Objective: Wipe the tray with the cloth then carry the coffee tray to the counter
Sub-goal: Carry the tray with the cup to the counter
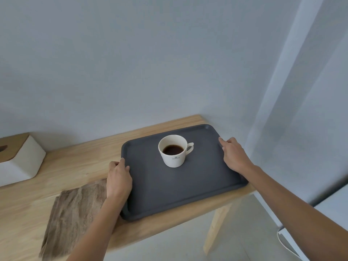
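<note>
A dark grey tray (169,191) lies at the right end of a light wooden table (75,166), against the wall corner. On its far half stands a white cup (174,151) partly filled with dark coffee, handle pointing right. My left hand (118,179) grips the tray's left rim, thumb over the edge. My right hand (234,155) holds the right rim near the far corner. A brown cloth (75,210) lies flat on the table just left of the tray, partly under my left forearm.
A white tissue box with a wooden lid (17,159) stands at the table's far left by the wall. The walls close in behind and to the right. A table leg (216,227) and pale floor show below; a white surface with a cable (331,213) sits lower right.
</note>
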`<action>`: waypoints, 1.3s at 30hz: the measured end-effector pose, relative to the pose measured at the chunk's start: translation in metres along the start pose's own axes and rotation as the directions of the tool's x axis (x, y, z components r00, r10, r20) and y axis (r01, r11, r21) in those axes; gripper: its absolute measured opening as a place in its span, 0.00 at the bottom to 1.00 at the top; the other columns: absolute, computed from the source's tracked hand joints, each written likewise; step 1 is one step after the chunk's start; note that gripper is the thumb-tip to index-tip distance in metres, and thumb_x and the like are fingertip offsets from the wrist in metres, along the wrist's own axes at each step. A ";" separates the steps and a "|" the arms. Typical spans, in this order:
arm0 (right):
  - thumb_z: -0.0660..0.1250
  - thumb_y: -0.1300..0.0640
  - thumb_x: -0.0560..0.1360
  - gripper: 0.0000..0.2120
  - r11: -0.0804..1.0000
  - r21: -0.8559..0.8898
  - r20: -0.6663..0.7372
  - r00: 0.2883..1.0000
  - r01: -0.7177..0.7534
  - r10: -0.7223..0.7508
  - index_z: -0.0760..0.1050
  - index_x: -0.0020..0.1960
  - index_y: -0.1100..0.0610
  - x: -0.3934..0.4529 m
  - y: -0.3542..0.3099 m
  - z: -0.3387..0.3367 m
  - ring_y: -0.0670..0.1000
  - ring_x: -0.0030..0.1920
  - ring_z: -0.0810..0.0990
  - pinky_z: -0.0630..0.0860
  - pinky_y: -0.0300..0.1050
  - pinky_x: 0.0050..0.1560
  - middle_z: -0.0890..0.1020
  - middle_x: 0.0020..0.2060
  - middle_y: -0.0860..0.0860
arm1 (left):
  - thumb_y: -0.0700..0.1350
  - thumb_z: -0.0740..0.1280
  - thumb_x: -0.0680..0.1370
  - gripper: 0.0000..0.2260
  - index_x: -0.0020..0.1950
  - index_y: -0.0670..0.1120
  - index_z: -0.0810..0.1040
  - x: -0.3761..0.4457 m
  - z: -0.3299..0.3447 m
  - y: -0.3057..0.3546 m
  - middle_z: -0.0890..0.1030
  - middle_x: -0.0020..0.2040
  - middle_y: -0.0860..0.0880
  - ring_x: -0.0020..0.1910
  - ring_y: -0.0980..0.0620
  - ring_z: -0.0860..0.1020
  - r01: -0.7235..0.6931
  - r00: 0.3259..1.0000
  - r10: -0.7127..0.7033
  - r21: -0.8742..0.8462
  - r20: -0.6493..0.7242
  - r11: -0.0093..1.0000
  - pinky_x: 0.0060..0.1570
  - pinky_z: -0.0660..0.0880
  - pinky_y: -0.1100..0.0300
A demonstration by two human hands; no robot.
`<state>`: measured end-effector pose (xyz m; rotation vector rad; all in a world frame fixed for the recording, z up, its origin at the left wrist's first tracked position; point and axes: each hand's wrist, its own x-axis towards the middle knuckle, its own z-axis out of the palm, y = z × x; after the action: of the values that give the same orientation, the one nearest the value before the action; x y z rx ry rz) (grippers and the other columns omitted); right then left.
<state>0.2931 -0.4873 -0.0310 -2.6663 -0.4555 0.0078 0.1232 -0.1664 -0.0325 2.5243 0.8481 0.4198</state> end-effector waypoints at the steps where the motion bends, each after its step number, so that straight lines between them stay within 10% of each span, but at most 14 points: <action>1: 0.53 0.65 0.80 0.22 1.000 0.011 -0.012 1.000 -0.007 0.007 0.64 0.73 0.56 -0.001 0.003 -0.003 0.60 0.47 0.77 0.76 0.52 0.52 0.70 0.52 0.56 | 0.40 0.58 0.81 0.14 0.64 0.37 0.72 0.002 0.002 0.002 0.72 0.58 0.37 0.50 0.38 0.75 -0.014 1.000 0.013 -0.010 -0.001 1.000 0.44 0.66 0.54; 20: 0.51 0.60 0.82 0.19 0.937 0.097 -0.235 0.907 -0.335 0.348 0.63 0.72 0.55 -0.179 0.225 -0.168 0.60 0.49 0.76 0.75 0.52 0.54 0.71 0.53 0.59 | 0.38 0.61 0.79 0.18 0.68 0.37 0.72 -0.087 0.092 0.255 0.75 0.58 0.32 0.59 0.33 0.73 -0.398 0.897 0.422 -0.172 0.134 0.901 0.61 0.68 0.44; 32: 0.52 0.64 0.80 0.25 0.670 0.272 -0.358 0.574 -0.691 0.737 0.58 0.77 0.55 -0.355 0.400 -0.241 0.62 0.63 0.72 0.68 0.50 0.61 0.72 0.63 0.61 | 0.38 0.60 0.79 0.17 0.67 0.42 0.75 -0.214 0.214 0.483 0.76 0.53 0.35 0.56 0.36 0.75 -0.666 0.570 0.777 -0.404 0.265 0.627 0.60 0.68 0.48; 39: 0.53 0.62 0.81 0.25 0.476 0.222 -0.394 0.369 -0.851 0.842 0.58 0.77 0.54 -0.413 0.487 -0.256 0.63 0.53 0.76 0.69 0.47 0.49 0.74 0.57 0.63 | 0.37 0.60 0.78 0.16 0.65 0.41 0.75 -0.279 0.306 0.592 0.76 0.51 0.35 0.53 0.37 0.75 -0.693 0.362 0.880 -0.542 0.309 0.475 0.56 0.70 0.50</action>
<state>0.0756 -1.1397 -0.0293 -2.4583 1.1322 -0.3117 0.3273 -0.8589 -0.0397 2.3308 -0.7378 0.0445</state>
